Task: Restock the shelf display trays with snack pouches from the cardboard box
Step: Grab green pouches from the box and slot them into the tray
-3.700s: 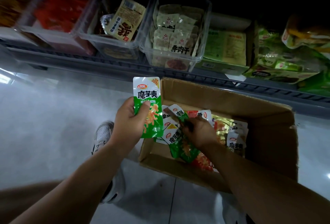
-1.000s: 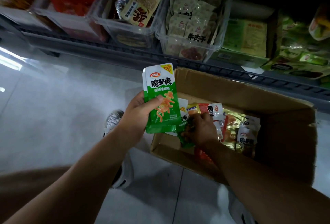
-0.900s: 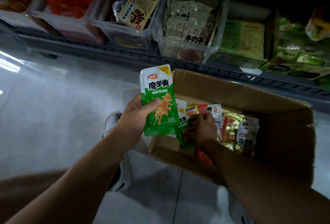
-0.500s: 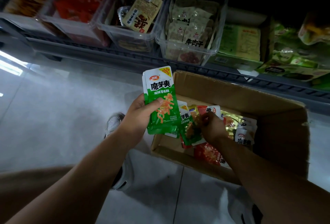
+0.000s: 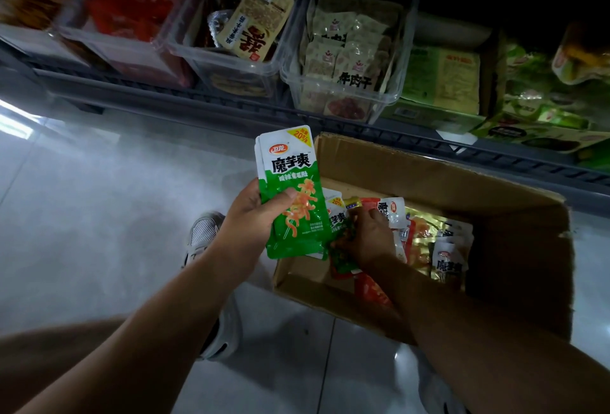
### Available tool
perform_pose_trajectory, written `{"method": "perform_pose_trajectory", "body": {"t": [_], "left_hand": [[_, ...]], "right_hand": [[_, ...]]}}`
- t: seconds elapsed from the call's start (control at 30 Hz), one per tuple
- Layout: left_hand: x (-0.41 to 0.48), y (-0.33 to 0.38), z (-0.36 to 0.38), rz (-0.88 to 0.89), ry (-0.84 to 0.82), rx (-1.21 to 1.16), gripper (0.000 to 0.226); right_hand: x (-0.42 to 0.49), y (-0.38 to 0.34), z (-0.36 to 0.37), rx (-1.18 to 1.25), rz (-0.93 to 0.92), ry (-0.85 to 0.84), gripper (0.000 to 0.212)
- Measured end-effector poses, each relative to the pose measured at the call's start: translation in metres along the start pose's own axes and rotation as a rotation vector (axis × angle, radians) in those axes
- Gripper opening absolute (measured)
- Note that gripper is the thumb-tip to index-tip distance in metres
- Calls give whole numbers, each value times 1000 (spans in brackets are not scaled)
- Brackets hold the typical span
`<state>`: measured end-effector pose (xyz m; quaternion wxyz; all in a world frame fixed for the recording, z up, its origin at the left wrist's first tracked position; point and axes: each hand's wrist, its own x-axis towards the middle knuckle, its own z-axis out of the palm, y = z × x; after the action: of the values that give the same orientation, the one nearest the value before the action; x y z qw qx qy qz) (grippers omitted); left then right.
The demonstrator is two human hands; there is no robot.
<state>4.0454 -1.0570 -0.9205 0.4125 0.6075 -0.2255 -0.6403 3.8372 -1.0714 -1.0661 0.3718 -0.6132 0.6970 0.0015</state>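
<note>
head view: two bare arms reach out over a pale tiled floor (image 5: 99, 222) below a dim shop shelf.
shelf, far left: a red-packet tray (image 5: 125, 50) of clear plastic sits in shadow, its contents blurred.
shelf, centre: a tan-pouch tray (image 5: 227, 67) holds one tan pouch (image 5: 254, 21) leaning up above its rim. just right of it, a pale-pouch tray (image 5: 383, 97) is packed with cream sachets.
shoe: a grey mesh shoe (image 5: 204, 235) rests on the floor, partly behind the left forearm.
left hand (image 5: 251, 215): raised just left of the box, it grips a small stack of green pouches (image 5: 290, 189) upright, thumb pressed across the front one and fingers behind. the front pouch has a white top with black characters and a yellow "20%" corner.
right hand (image 5: 369, 235): it is down inside the box, fingers curled and closed on a green-and-orange pouch (image 5: 343, 253) whose lower end shows beside the wrist.
cardboard box (image 5: 429, 176): open on the floor, close in front of the shelf rail (image 5: 495, 156). loose pouches (image 5: 445, 255) in white, red and gold lie heaped inside.
shelf, right: a green carton (image 5: 439, 80) stands beside the pale-pouch tray. further green packs to its right are blurred.
</note>
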Motion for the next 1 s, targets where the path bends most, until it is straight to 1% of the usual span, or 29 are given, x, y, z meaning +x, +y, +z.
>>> {"method": "perform_pose_trajectory", "body": {"t": [0.07,0.17,0.2,0.27,0.43,0.5,0.63,0.67,0.73,0.77,0.83,0.9,0.97,1.0], "left_hand": [[2,0,1,-4,0,1,19],[4,1,2,-10,6,-1,18],[4,0,2,-12,8,-1,18],[2,1,2,-8,7,-4,17],[-3,1,4,14,19,-48,17],[-5,2,4,21,31,-56,17],[-11,7,6,49,28,-66,17],[-12,7,7,55,26,-46,16],[-14,7,8,65,27,-25,14],[-14,7,8,71,27,-26,14],[-16,8,9,71,21,-38,12],[-18,10,8,71,-6,-22,10],[-17,12,4,86,-39,43,15],[-15,12,2,82,-40,67,19]], "right_hand": [[5,0,3,-39,0,20,69],[11,5,3,-22,41,5,49],[10,5,-2,46,80,-13,42],[7,3,-16,269,143,-50,32],[-25,-16,-60,662,63,3,10],[-42,-28,-79,736,30,18,4],[-65,-64,-112,951,-71,73,7],[-66,-74,-118,1004,-69,56,7],[-67,-93,-123,1068,-43,-54,5],[-66,-98,-123,1052,-39,-121,1],[-65,-105,-118,911,-89,-179,16],[-65,-111,-112,771,-153,-153,29],[-64,-114,-108,725,-199,-125,30],[-62,-113,-106,750,-194,-129,28]]}}
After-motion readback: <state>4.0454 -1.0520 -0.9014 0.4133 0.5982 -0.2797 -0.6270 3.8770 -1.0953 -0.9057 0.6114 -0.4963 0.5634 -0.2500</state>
